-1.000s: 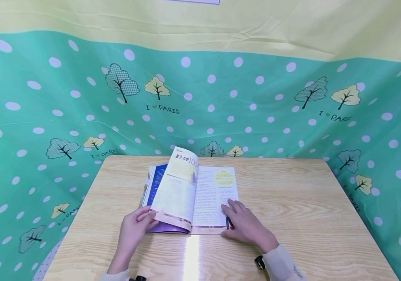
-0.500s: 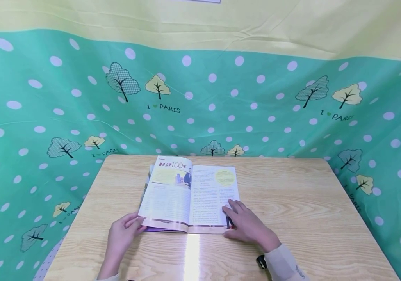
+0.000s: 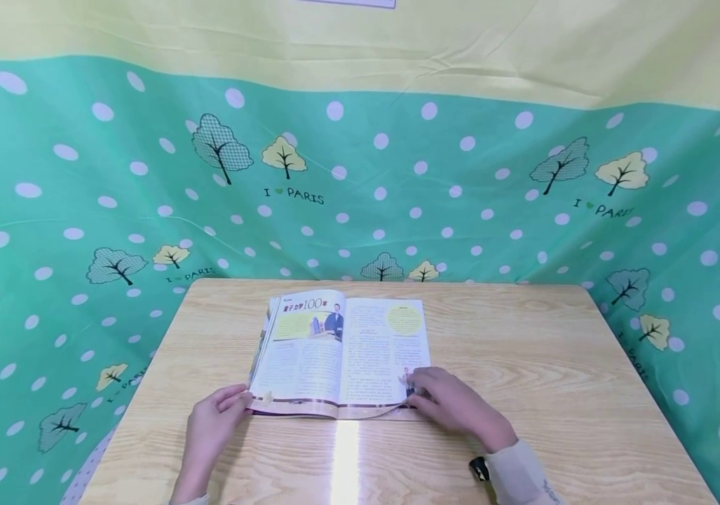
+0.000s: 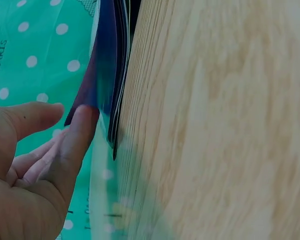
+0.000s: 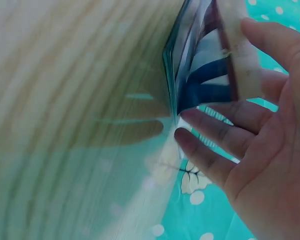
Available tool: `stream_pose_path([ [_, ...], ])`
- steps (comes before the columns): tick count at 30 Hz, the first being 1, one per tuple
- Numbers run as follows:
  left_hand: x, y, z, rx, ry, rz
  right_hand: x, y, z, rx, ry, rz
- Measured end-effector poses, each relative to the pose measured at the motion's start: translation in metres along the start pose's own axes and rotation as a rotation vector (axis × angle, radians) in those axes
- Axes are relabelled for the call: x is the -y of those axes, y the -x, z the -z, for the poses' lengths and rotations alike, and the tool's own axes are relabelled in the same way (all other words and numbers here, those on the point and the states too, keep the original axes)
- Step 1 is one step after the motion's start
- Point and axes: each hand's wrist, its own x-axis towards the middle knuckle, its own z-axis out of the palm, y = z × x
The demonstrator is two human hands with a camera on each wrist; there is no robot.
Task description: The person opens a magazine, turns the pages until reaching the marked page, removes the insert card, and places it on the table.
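Observation:
An open magazine [image 3: 372,351] lies on the wooden table, its left page topped by a red "100" heading and a picture of a person in dark clothes. By its lower right corner, my right hand [image 3: 457,407] pinches a page [image 5: 247,55] between thumb and index finger, and that corner curls up. The other fingers [image 5: 205,155] reach towards the sheets underneath. My left hand [image 3: 211,428] is at the lower left corner; in the left wrist view, its index finger [image 4: 82,125] touches the lifted sheet [image 4: 85,95] and the thumb stays slightly apart.
The wooden table [image 3: 524,351] extends to both sides of the magazine, with a bright light streak [image 3: 345,463] in front of it. A green dotted curtain [image 3: 378,175] hangs behind and around the table. A dark wrist device [image 3: 479,468] sits at my right sleeve.
The left page has been turned over to the left and now lies flatter. My left hand has moved left with it. My right hand has shifted slightly right and lifted the right page's lower corner.

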Motion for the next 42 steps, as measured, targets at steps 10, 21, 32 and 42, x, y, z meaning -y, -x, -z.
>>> stream_pose_path([
  [10, -0.007, 0.001, 0.001, -0.087, -0.103, -0.004, -0.013, -0.001, 0.003, -0.196, 0.043, -0.163],
  [21, -0.02, -0.002, -0.02, -0.043, 0.025, -0.095, -0.009, -0.007, 0.0, -0.194, 0.055, -0.226],
  [32, -0.032, -0.002, -0.047, 0.064, 0.087, -0.153, 0.004, -0.016, -0.005, -0.286, -0.011, -0.094],
  [42, -0.047, 0.005, -0.089, 0.223, 0.214, -0.268, 0.024, -0.029, -0.015, -0.219, -0.017, 0.075],
])
